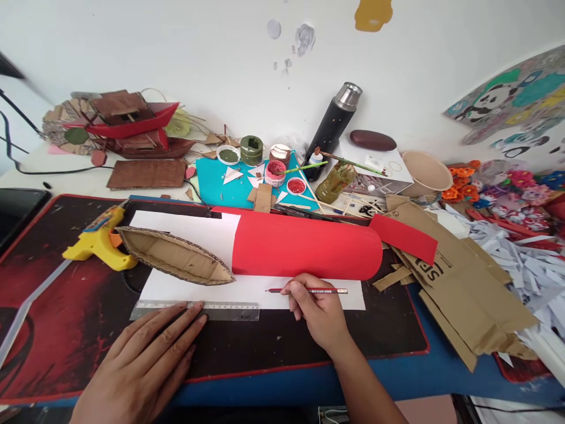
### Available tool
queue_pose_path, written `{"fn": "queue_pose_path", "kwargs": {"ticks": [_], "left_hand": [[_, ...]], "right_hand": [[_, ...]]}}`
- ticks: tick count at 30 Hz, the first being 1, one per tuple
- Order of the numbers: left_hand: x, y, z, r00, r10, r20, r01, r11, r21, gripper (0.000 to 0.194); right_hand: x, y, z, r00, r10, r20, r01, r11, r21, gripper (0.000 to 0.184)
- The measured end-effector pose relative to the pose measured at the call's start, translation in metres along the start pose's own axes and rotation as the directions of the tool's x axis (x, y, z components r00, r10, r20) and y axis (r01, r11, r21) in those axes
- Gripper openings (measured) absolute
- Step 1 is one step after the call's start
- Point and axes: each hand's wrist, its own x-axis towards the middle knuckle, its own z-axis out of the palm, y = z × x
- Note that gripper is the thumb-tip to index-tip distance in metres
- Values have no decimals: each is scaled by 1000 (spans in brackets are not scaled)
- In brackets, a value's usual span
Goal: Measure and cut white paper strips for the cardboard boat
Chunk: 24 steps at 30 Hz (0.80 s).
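My left hand (152, 353) lies flat with fingers stretched out, its fingertips resting on a clear ruler (229, 312). The ruler lies along the lower edge of a white paper sheet (265, 297). In my right hand (320, 306) a red pencil (329, 290) is pinched, its tip pointing left over the sheet. Just above that hand, a red corrugated sheet (304, 244) curls over at its right end and covers part of the paper. A small boat-shaped cardboard hull (176, 259) sits on the paper's left side, above the ruler.
A yellow glue gun (103, 241) lies left on the dark mat (282, 347). Behind are paint pots (251, 151), a black thermos (331, 129), a jar with a brush (334, 182) and red-brown model boats (128, 123). Cardboard pieces (459, 277) and paper strips (521, 259) crowd the right.
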Motion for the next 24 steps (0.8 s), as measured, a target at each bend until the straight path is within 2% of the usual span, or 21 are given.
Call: {"fn": "queue_pose_path", "kwargs": {"ticks": [6, 24], "left_hand": [[1, 0, -1, 1000, 10, -2, -10, 1000, -6, 49], [-2, 0, -1, 1000, 16, 12, -16, 1000, -1, 47]], "right_hand": [[0, 1, 0, 999, 18, -38, -16, 999, 47, 46], [-1, 4, 1, 1000, 17, 23, -17, 999, 36, 44]]}}
